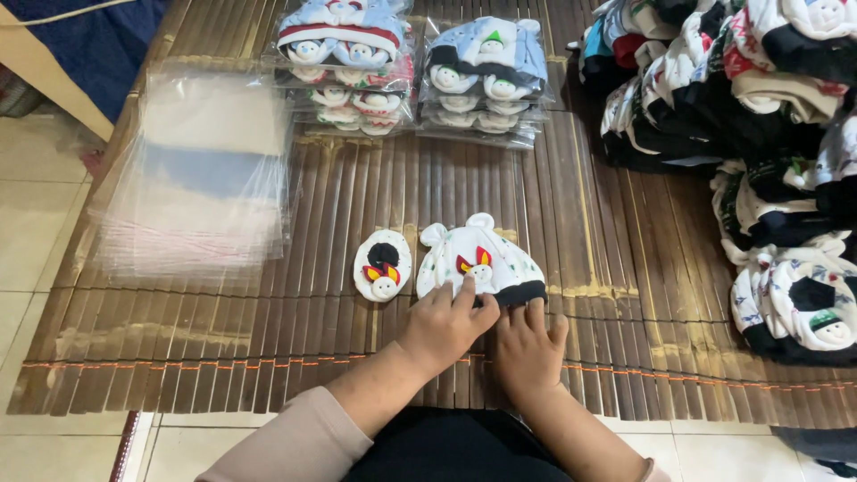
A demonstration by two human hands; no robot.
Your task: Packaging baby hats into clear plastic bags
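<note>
A small white baby hat (482,259) with a black band, two ear knobs and a red-and-yellow figure lies flat on the brown bamboo mat (223,312). My left hand (445,326) rests its fingertips on the hat's lower edge, index finger on the figure. My right hand (528,348) lies just right of it, fingertips pressing the black band. Neither hand grips anything. A matching white mitten-like piece (383,264) with a black patch lies directly left of the hat, untouched.
A stack of clear plastic bags (201,170) lies at the mat's left. Two piles of bagged hat sets (348,67) (485,80) sit at the far middle. A heap of loose hats and pieces (750,134) fills the right side. Tiled floor (36,214) lies left.
</note>
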